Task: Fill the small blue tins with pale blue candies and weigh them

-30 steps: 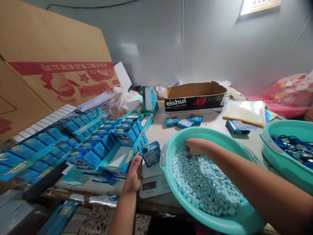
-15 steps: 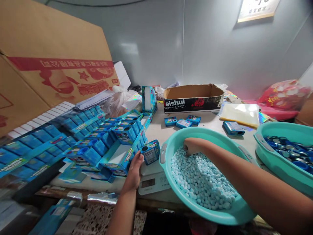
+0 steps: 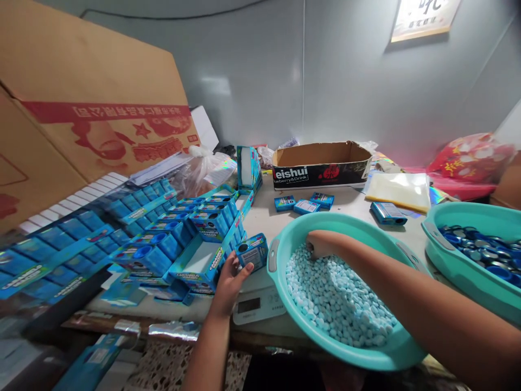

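My left hand (image 3: 228,279) has its thumb across the front of a small blue candy box (image 3: 253,254), with its fingers along the left side. The box stands tilted over a white kitchen scale (image 3: 260,305), close to the rim of a turquoise basin (image 3: 345,361). Pale blue candies (image 3: 337,298) fill much of that basin. At their far left edge is my right hand (image 3: 319,244), its fingers curled down against the candies. What it may hold is hidden.
Left of the scale are display trays (image 3: 199,271) with blue boxes. Behind the basin lie several blue boxes (image 3: 307,206) and an open black carton (image 3: 321,174). A second basin (image 3: 468,271) at right holds blue and silver pieces. A large cardboard box (image 3: 101,70) rises at left.
My left hand has moved slightly right, and its thumb has come onto the front of the blue candy box. My right hand stays in the candies. The view has shifted slightly.
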Motion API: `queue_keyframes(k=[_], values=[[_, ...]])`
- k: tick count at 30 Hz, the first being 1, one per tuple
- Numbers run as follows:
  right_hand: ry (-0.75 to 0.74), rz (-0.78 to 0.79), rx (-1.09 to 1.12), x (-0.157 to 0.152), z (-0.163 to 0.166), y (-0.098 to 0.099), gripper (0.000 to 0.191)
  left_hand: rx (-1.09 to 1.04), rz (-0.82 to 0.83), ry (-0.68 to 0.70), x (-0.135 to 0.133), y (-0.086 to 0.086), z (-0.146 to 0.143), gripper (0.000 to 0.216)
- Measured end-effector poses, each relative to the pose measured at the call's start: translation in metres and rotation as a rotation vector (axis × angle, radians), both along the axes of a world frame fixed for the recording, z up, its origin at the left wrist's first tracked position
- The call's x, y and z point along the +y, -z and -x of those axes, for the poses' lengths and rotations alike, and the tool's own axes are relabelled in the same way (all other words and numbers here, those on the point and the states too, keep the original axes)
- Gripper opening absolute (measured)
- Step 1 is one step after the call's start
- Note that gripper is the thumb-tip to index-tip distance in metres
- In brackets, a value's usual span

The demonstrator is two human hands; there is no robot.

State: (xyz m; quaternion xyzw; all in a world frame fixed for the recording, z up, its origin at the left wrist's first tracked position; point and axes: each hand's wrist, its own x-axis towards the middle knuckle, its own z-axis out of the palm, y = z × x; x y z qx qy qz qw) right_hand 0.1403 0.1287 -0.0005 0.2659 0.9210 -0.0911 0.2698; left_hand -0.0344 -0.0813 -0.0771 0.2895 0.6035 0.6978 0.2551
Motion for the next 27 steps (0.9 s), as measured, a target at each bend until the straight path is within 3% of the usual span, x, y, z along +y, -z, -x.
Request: queue_keyframes(k=[10,13,20,27], values=[[-0.018,-0.029,-0.039,-0.009,-0.001,-0.01,0.028,-0.029,0.062,-0.165,0.001,0.017,0.01,0.069],[-0.018,-0.031,-0.043,-0.008,0.0,-0.009,0.028,0.004,0.056,-0.164,0.001,0.015,0.008,0.067],[-0.012,-0.025,-0.023,-0.007,-0.001,-0.008,0.026,0.283,-0.125,-0.128,-0.003,-0.002,-0.006,0.071],[-0.001,-0.004,-0.017,-0.001,0.0,0.001,0.026,0.403,-0.28,-0.014,-0.006,0.002,-0.007,0.067]])
